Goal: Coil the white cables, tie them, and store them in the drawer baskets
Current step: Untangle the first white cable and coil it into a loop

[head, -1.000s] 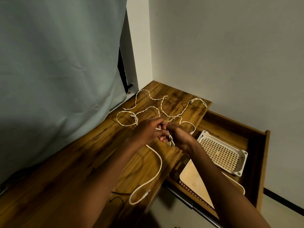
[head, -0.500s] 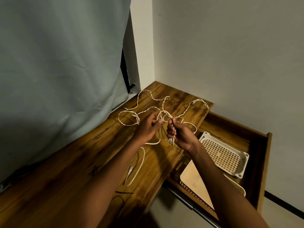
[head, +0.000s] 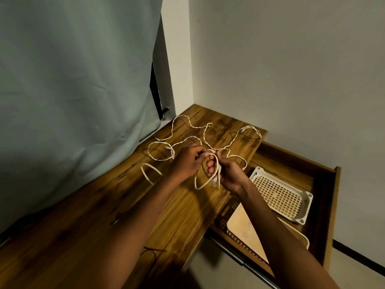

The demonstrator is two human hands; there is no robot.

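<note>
Wooden desk (head: 187, 211) — loose white cables (head: 188, 127)

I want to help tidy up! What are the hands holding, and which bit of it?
Both hands hold one white cable. The right hand grips the gathered loops near the plug end; the left hand pinches the strand feeding into the top of the loop.
</note>
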